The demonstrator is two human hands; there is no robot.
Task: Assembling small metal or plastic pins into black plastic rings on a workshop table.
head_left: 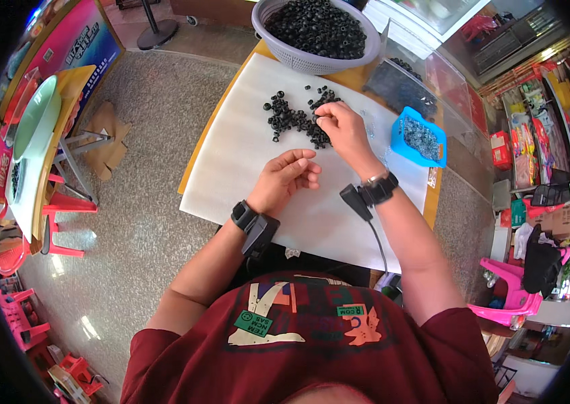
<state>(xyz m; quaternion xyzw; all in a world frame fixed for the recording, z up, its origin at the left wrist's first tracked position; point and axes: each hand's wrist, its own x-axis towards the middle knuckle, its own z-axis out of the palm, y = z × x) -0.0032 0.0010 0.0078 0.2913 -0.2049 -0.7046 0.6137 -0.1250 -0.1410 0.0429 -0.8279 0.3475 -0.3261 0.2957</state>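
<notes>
On the white-covered table (pixel 231 168) lies a loose pile of small black plastic pieces (pixel 290 121), short and rounded. My right hand (pixel 345 131) is at the right side of the pile, thumb and forefinger pinched together; a black piece seems to sit at the fingertips. Nearer to me, just below the pile, my left hand (pixel 286 179) is turned partly palm up with its fingers curled in and the thumb against them. What those fingers hold, if anything, does not show.
A grey plastic basket (pixel 312 64) full of black pieces stands at the table's far edge. To the right, a blue basket (pixel 419 138) holds small clear pieces. A clear bin (pixel 403 87) with dark pieces is behind it. A cable (pixel 379 246) hangs from my right wrist.
</notes>
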